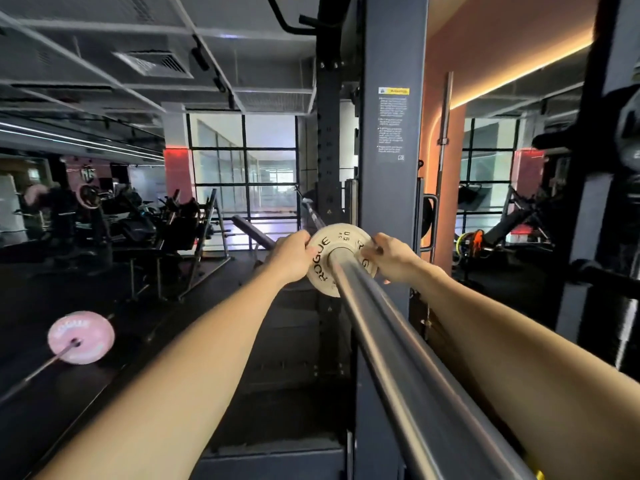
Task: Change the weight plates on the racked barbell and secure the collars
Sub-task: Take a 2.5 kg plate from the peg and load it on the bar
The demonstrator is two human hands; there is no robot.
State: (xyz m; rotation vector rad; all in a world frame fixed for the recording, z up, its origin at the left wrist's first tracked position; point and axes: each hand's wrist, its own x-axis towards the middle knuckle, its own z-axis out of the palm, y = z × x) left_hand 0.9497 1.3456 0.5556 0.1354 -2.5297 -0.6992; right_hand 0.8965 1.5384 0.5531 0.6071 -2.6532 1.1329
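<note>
The fingers of the left hand (292, 255) are curled over the left rim of a small pale weight plate (320, 261), and the fingers of the right hand (389, 256) are curled over its right rim, so the plate is gripped from both sides. The plate is marked ROGUE in black letters and is threaded on the steel sleeve of the barbell (398, 327), far up the sleeve and close to the dark rack upright (393, 188). Whether the plate is seated fully against the bar's shoulder cannot be told from this angle. Both bare forearms are stretched forward along either side of the sleeve. On the dark floor at the left, a pink plate (81, 336) is seen on another bar.
</note>
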